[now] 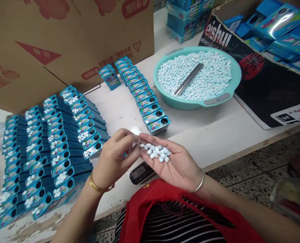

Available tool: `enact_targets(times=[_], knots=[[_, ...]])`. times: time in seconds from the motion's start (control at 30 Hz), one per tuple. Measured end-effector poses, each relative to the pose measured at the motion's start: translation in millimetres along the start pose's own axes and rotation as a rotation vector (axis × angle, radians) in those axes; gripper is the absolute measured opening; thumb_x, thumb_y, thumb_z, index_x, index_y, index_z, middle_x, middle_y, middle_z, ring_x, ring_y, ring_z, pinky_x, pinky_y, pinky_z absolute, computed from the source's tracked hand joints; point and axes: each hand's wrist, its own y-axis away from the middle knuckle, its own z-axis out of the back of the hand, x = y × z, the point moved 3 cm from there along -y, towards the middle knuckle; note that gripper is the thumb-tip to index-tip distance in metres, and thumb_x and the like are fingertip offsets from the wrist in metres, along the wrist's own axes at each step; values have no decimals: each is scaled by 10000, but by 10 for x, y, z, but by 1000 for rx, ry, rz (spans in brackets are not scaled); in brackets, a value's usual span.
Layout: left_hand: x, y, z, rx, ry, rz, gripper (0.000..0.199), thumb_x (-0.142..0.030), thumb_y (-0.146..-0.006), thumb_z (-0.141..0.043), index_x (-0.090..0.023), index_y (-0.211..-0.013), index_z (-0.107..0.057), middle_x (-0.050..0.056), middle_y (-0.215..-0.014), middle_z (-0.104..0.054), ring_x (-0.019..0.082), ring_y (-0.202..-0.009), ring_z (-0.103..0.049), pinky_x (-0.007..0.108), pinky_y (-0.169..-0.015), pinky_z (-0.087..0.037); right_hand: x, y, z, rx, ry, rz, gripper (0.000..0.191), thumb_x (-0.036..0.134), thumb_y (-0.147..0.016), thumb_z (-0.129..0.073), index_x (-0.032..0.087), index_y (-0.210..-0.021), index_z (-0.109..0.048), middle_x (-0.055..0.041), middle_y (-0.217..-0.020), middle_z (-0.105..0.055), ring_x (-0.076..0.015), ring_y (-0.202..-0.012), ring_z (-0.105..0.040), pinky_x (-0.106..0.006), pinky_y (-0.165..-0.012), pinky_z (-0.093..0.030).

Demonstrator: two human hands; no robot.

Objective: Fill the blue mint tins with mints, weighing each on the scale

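Candies (160, 152) lie on right hand (175, 165), fingers partly behind left hand (117, 153).

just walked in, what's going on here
A person holds a small pile of pale tablets on the upturned right hand, with the left hand against its fingertips; whether the left fingers hold anything is hard to tell. Rows of blue tins stand at the left, many with tablets on top. A shorter row stands near a teal bowl full of tablets, a metal bar lying on them.
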Motion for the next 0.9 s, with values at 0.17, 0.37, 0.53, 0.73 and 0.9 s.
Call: enact_targets(times=[0.17, 0.37, 0.53, 0.73, 0.9], knots=[[243, 32, 4, -8, -52, 98, 55, -141, -826, -538, -162, -836, -588, 11, -779, -548, 91, -668, -502, 224, -617, -432, 48, 10, 26, -66, 6, 2, 279, 162, -890, -423, 72, -1041, -641, -126, -1196, -645, -180, -1145, -589, -306, -1032, -444], [254, 93, 37, 26, -129, 98, 151, -183, -881, -491, -160, -982, -601, 53, -894, -598, 129, -781, -574, 260, -700, -477, 44, -11, 79, -85, 40, 1, 295, 172, -890, -428, 88, -1093, -623, -120, -1230, -630, -171, -1182, -564, -299, -1032, -442], [82, 212, 60, 62, -51, 59, 189, -154, -893, -482, -164, -1052, -583, 61, -923, -599, 125, -802, -573, 251, -710, -485, 160, 54, 117, -98, 71, 58, 322, 172, -894, -399, 85, -1114, -617, -118, -1271, -606, -182, -1197, -553, -302, -1022, -453], [-232, 522, -449, 248, 196, 55, 220, -151, -907, -438, -171, -1091, -557, 70, -927, -606, 131, -798, -592, 261, -688, -522, 375, 225, 355, -148, 141, 174, 339, 189, -902, -377, 107, -1116, -627, -111, -1256, -620, -175, -1214, -538, -301, -1033, -439], [-471, 570, -869, 45, 192, 67, 292, -190, -928, -411, -167, -1213, -474, 104, -1041, -577, 165, -926, -585, 302, -755, -543, 211, 410, 742, -241, 209, 34, 309, 221, -890, -439, 149, -1109, -646, -87, -1237, -636, -171, -1201, -552, -325, -1038, -436]])
